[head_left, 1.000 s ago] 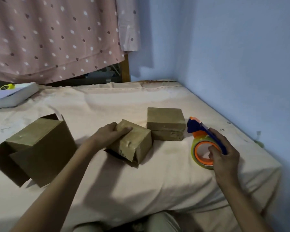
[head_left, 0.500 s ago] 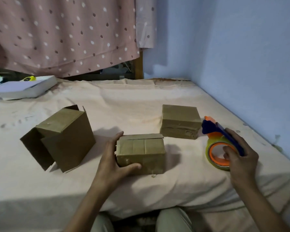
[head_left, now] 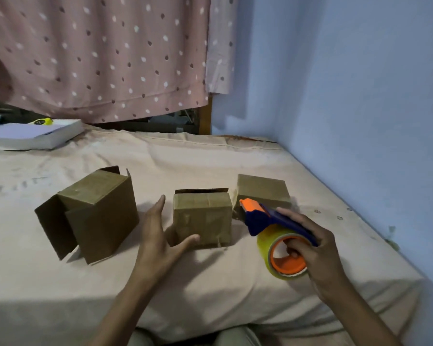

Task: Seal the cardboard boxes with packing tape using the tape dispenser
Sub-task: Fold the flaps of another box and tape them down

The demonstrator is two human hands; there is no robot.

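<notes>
My right hand (head_left: 313,250) has its grip clamped on the tape dispenser (head_left: 273,221), fingers curled over the blue handle and a thumb tucked inside the orange core of the tape roll (head_left: 283,253). The dispenser's orange nose points toward the middle box (head_left: 202,218) and sits just beside its right edge, in front of the far right box (head_left: 263,189). My left hand (head_left: 158,236) is open, fingers straight and spread, the thumb touching the lower front of the middle box while the fingers stand just beside its left face. That box rests on the bed (head_left: 210,161), its back flap slightly raised along the top. A larger box (head_left: 95,213) stands tilted to the left, well apart, with side flaps hanging open. Far back on the left lies a white book (head_left: 38,136), under a dotted pink curtain (head_left: 98,53).
</notes>
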